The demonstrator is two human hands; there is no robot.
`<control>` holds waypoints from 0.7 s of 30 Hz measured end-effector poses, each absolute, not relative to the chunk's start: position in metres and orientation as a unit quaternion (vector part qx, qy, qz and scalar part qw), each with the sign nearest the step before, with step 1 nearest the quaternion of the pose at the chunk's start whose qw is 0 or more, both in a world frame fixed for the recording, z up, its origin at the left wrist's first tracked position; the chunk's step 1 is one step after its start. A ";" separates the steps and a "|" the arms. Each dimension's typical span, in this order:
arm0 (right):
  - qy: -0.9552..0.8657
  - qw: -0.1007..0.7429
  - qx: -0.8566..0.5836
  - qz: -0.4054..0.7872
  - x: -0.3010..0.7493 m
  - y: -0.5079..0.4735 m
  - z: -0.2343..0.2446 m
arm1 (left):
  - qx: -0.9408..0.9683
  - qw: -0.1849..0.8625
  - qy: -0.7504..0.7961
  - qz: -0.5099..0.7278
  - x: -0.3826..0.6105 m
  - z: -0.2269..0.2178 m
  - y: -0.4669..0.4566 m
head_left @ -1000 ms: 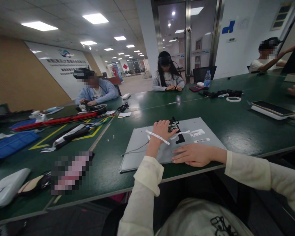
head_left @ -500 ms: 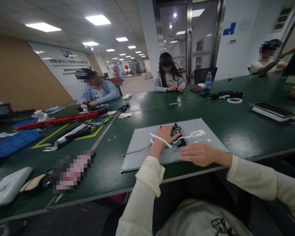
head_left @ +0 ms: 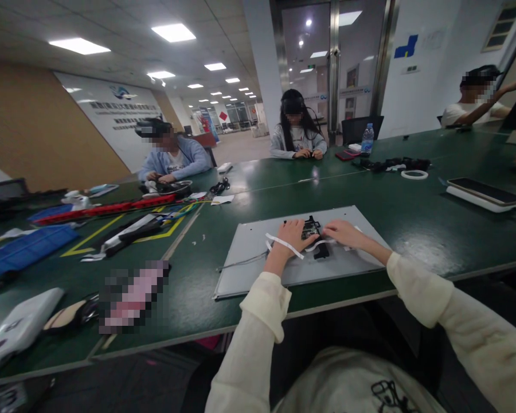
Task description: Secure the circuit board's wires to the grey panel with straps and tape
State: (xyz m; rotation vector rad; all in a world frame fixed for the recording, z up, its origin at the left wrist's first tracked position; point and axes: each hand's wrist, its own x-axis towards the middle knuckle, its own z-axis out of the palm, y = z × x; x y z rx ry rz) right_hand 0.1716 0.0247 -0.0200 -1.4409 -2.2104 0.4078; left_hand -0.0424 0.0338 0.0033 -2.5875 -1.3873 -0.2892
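A flat grey panel (head_left: 245,258) lies on the table in front of me. On its middle sits a black bracket-like part (head_left: 321,249) with what looks like a small circuit board. My left hand (head_left: 290,236) rests over the part's left side, fingers laid out and thumb apart. A white strip (head_left: 284,243) crosses the back of that hand near the wrist. Close to the part's right edge, my right hand (head_left: 344,234) has its fingertips drawn together; what they hold, if anything, is hidden. A white ribbon-like strip (head_left: 320,243) runs between the hands. Thin grey cable (head_left: 245,262) trails left.
To the left are a blue bin (head_left: 30,249), a red strip (head_left: 107,209), a pink pouch-like item (head_left: 133,295) and a white device (head_left: 23,327). A phone (head_left: 485,191), tape ring (head_left: 414,174) and bottle (head_left: 367,139) stand rightward. Several people sit around the table.
My right hand has moved up and away from me, from the panel's near edge to the black part's right side. My left hand stays in place on the part.
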 end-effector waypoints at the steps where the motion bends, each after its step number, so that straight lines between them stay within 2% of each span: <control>1: -0.801 0.243 -0.527 0.144 0.169 0.024 -0.024 | -0.874 0.096 -0.466 -0.096 -0.043 0.002 0.034; 9: -0.802 0.292 -0.495 0.166 0.173 0.019 -0.036 | -0.870 0.074 -0.478 -0.092 -0.042 0.000 0.034; 21: -0.801 0.298 -0.486 0.185 0.171 0.011 -0.031 | -0.873 0.080 -0.472 -0.090 -0.043 -0.005 0.038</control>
